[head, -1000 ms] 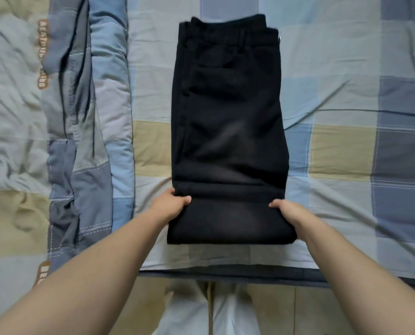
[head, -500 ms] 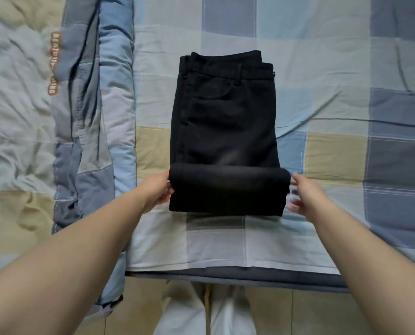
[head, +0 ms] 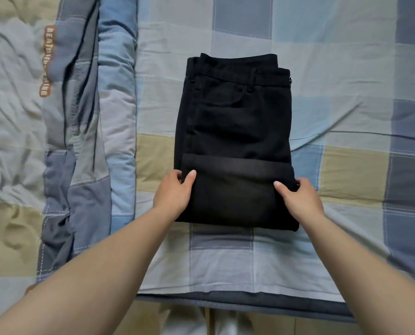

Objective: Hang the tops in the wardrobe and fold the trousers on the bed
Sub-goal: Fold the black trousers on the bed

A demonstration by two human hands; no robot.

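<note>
Black trousers (head: pixel 235 141) lay part-folded on the bed (head: pixel 346 81), both hands at the fold.

The left hand (head: pixel 175 192) gripped the folded lower section at its left edge, thumb on top, fingers curled around the side. The right hand (head: pixel 298 197) gripped the right edge likewise, thumb on the cloth, fingers wrapped round. The folded part lay over the nearer part of the trousers; the waistband pointed away, with a small metal button (head: pixel 291 80) at its right corner. A bunched quilt (head: pixel 80 141) with brown lettering ran along the left, just beside the trousers, not touching. Checked sheet surrounded the trousers. Floor (head: pixel 298 327) showed below the bed's edge.
</note>
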